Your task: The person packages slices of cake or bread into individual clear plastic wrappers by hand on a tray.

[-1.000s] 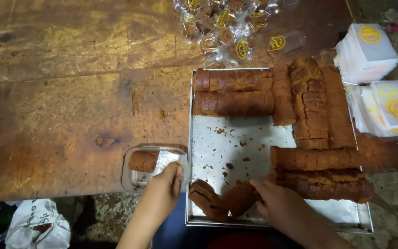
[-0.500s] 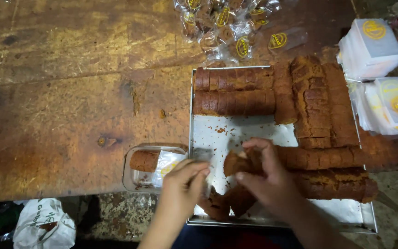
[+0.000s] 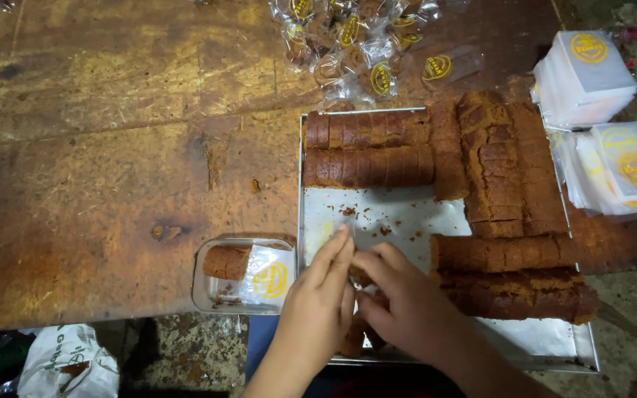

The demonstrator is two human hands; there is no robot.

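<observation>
My left hand (image 3: 318, 302) and my right hand (image 3: 403, 306) meet over the near left part of a metal tray (image 3: 407, 217). My right hand pinches a brown cake slice (image 3: 359, 278) against the left fingers. The left fingers lie straight and together around a thin clear wrapper (image 3: 328, 234) that shows only faintly. More loose slices (image 3: 354, 337) lie under my hands, mostly hidden. Left of the tray stands a small clear plastic box (image 3: 208, 298) with one cake slice (image 3: 226, 262) and a yellow-labelled wrapper (image 3: 270, 280) in it.
Rows of sliced brown cake (image 3: 366, 147) fill the tray's far and right sides (image 3: 510, 273). Wrapped slices (image 3: 348, 44) are piled at the back of the worn wooden table (image 3: 112, 147). Stacks of empty labelled bags (image 3: 613, 125) lie at the right. A white plastic bag (image 3: 68, 361) sits below.
My left hand left the plastic box and came over the tray. My right hand picked up a slice from the tray's near edge and brought it against the left fingers.
</observation>
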